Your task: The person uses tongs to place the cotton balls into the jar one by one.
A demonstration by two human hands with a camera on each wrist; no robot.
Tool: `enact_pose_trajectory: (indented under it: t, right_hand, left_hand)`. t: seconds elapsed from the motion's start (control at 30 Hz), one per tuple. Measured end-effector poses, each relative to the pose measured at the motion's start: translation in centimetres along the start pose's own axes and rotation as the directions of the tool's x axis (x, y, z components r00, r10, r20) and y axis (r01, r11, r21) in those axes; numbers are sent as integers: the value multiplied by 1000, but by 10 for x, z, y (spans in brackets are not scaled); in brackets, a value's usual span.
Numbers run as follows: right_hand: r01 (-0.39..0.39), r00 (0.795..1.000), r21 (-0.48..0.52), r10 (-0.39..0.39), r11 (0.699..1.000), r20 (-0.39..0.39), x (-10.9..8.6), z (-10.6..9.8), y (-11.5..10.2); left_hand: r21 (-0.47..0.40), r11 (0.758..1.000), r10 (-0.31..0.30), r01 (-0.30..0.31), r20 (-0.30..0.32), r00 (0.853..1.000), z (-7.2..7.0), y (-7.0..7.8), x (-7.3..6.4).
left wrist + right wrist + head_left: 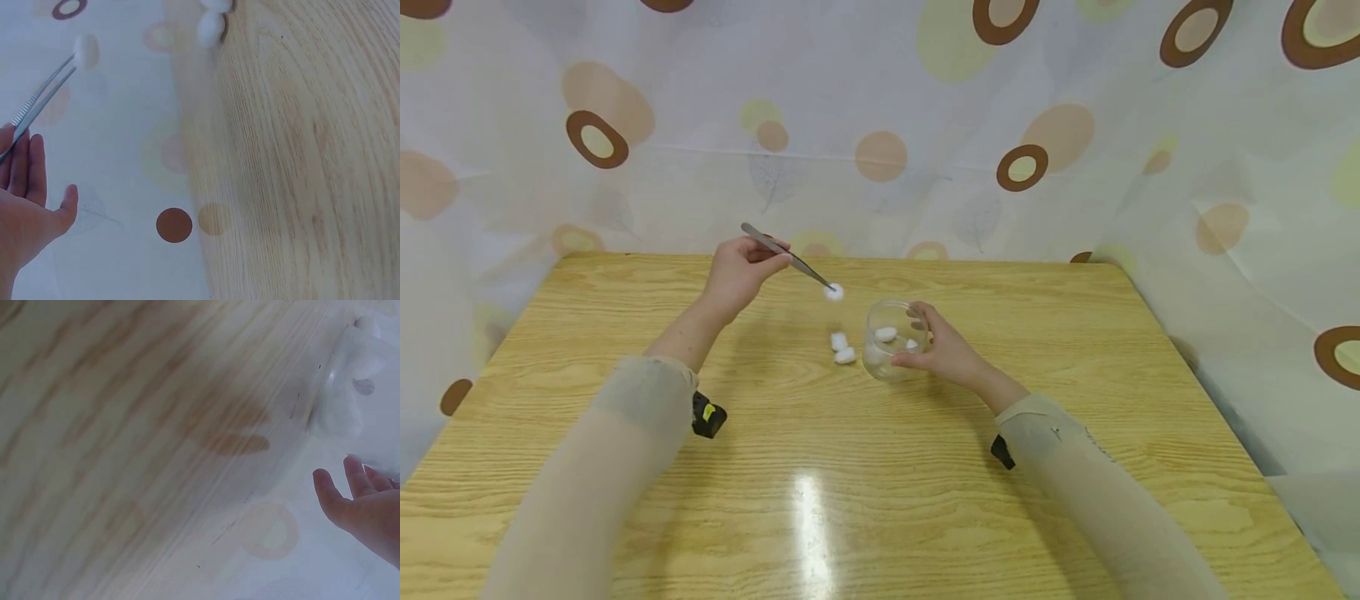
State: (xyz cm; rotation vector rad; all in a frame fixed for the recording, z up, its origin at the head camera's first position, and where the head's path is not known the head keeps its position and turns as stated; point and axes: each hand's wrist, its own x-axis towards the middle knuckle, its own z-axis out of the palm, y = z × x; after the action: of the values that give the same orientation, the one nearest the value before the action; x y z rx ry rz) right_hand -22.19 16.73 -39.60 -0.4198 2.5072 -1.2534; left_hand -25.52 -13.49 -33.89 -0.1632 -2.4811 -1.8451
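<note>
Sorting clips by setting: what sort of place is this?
Probably a makeshift indoor recording corner; the room itself is hidden. A wood-grain table stands before a creased, circle-patterned sheet that also covers the sides, and a small black device shows by the left forearm.

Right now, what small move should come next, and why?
Probably swing the tweezers over the clear jar: their tips hold a white ball beside it, the left hand grips them, and the right hand holds the jar, with white balls inside.

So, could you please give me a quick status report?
Left grip holds tweezers, cotton ball at tips. Right grip on clear jar. Jar mouth open, nothing seen blocking.
</note>
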Motion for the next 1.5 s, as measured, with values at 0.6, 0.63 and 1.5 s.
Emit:
enact_pose_trajectory:
  t: [0.6,0.63,1.5]
  right_hand:
    - [3,1000,-4,-3,1000,11,0,-1,0]
    - [4,1000,-3,-4,1000,10,0,-1,0]
    - [2,1000,24,-3,1000,17,-1,-2,0]
  left_hand:
    - [-107,994,-17,13,-37,999,8,14,-1]
    - [-119,993,-14,11,-29,999,8,16,-1]
    - [-221,975,9,3,53,999,35,37,4]
